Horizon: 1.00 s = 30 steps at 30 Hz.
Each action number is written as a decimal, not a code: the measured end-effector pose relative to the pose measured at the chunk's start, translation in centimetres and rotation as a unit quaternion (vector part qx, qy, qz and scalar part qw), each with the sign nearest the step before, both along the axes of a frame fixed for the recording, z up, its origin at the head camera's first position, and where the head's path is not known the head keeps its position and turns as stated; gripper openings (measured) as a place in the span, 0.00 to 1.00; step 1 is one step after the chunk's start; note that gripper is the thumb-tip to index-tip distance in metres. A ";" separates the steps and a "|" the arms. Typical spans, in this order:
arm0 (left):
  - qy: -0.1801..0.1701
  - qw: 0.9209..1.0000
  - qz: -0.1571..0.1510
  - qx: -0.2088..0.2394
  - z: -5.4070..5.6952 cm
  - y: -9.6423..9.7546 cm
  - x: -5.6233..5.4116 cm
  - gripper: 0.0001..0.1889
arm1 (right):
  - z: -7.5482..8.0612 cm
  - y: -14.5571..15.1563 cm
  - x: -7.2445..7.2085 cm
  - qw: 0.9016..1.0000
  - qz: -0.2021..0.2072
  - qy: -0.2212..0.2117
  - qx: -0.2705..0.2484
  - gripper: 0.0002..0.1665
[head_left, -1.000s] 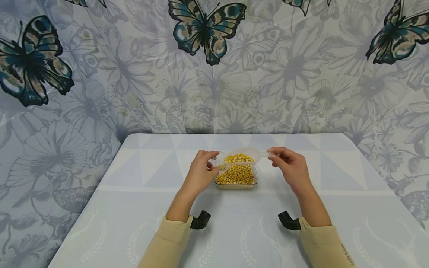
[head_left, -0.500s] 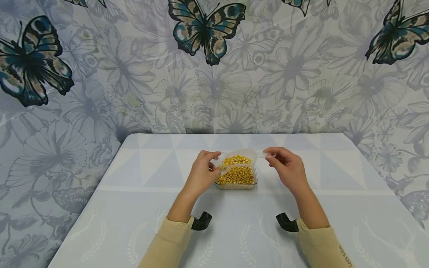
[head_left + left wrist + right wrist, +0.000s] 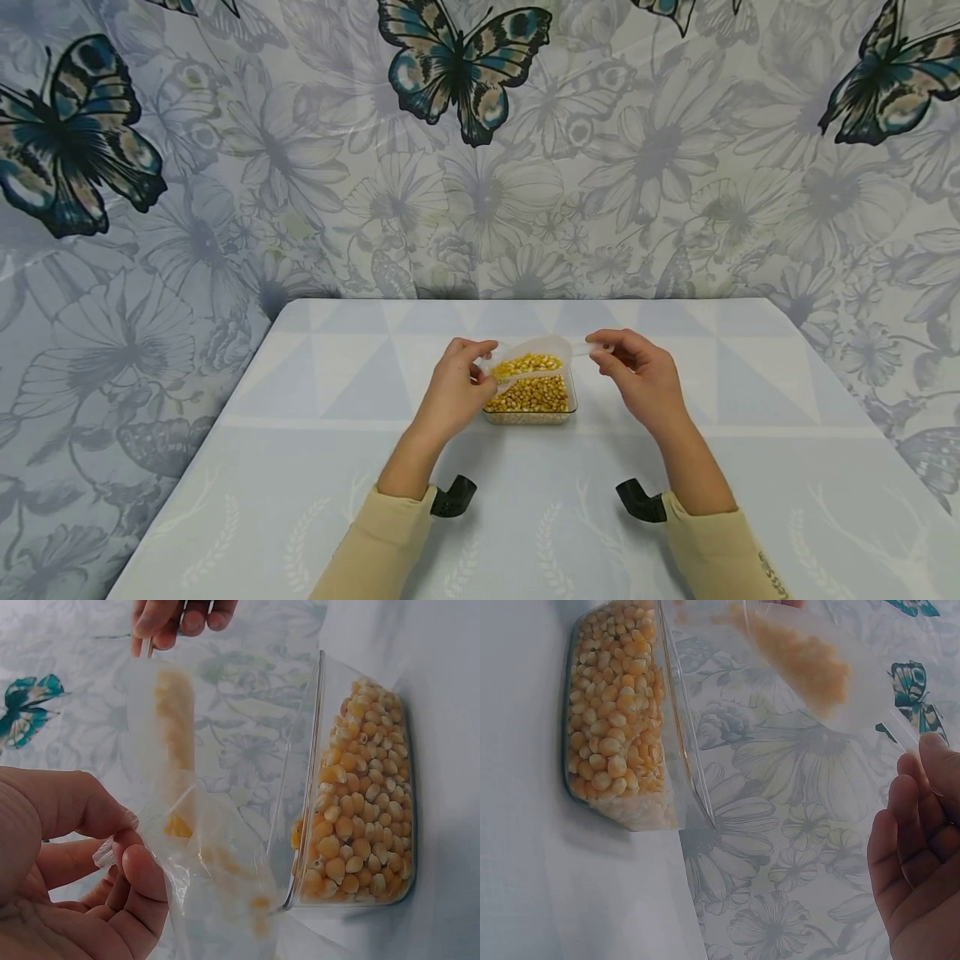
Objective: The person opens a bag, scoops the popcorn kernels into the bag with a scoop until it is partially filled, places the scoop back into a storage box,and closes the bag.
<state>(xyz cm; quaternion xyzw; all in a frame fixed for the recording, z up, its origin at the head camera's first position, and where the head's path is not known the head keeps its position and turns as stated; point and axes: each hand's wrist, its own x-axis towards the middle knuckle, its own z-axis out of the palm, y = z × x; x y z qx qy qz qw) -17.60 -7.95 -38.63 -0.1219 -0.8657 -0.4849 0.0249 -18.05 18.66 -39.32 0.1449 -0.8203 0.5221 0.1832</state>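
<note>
My right hand (image 3: 647, 377) pinches the thin handle of a translucent scoop (image 3: 553, 344) between thumb and fingers. Yellow corn kernels (image 3: 806, 671) lie in the scoop, which slopes down toward the left. With thumb and fingertips, my left hand (image 3: 447, 390) pinches the top edge of a clear plastic bag (image 3: 217, 877). The scoop's lower end reaches the bag's mouth, and blurred kernels show inside the bag. Below both stands a clear rectangular container (image 3: 531, 418) heaped with corn kernels (image 3: 356, 817). In the head view the left hand hides most of the bag.
The container rests on a pale patterned table (image 3: 525, 517), whose far edge meets a floral wall covering (image 3: 487, 208) with butterflies. Black angled pieces (image 3: 454, 497) stick out from both sleeve cuffs, above the table.
The scoop has shifted left and tilted further, its kernels sliding toward the left end and the bag. My right hand has moved slightly left; my left hand has drifted slightly right.
</note>
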 end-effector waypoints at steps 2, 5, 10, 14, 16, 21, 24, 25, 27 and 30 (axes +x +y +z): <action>-0.001 1.000 -0.001 0.002 0.0 0.0 0.0 0.27 | 0.0 0.0 0.0 1.000 0.002 -0.006 -0.006 0.11; -0.001 1.000 -0.001 0.001 0.0 0.0 0.0 0.27 | 0.0 0.0 0.0 1.000 0.006 -0.010 -0.012 0.11; 0.003 1.000 -0.002 0.000 0.1 0.0 0.0 0.27 | 0.0 -0.1 0.0 1.000 0.006 -0.011 -0.013 0.12; 0.003 1.000 -0.002 0.000 0.1 0.0 0.0 0.27 | 0.0 -0.2 0.0 1.000 0.007 -0.015 -0.012 0.12; 0.003 1.000 -0.001 0.000 0.1 0.0 0.0 0.27 | 0.0 -0.2 0.1 1.000 0.007 -0.015 -0.013 0.12; 0.003 1.000 -0.001 0.001 0.0 0.0 0.0 0.27 | 0.1 -0.2 0.1 1.000 0.010 -0.011 -0.014 0.12; 0.002 1.000 -0.003 0.004 0.1 -0.1 0.0 0.27 | 0.1 -0.2 0.1 1.000 0.011 -0.012 -0.016 0.12; 0.001 1.000 -0.003 0.004 0.1 -0.1 0.0 0.27 | 0.0 -0.2 0.1 1.000 0.011 -0.012 -0.016 0.12; 0.000 1.000 -0.003 0.005 0.1 -0.1 0.0 0.27 | 0.0 -0.2 0.1 1.000 0.012 -0.014 -0.019 0.12; -0.003 1.000 -0.003 0.009 0.1 -0.1 0.1 0.28 | -0.1 -0.1 0.0 1.000 0.014 -0.014 -0.020 0.12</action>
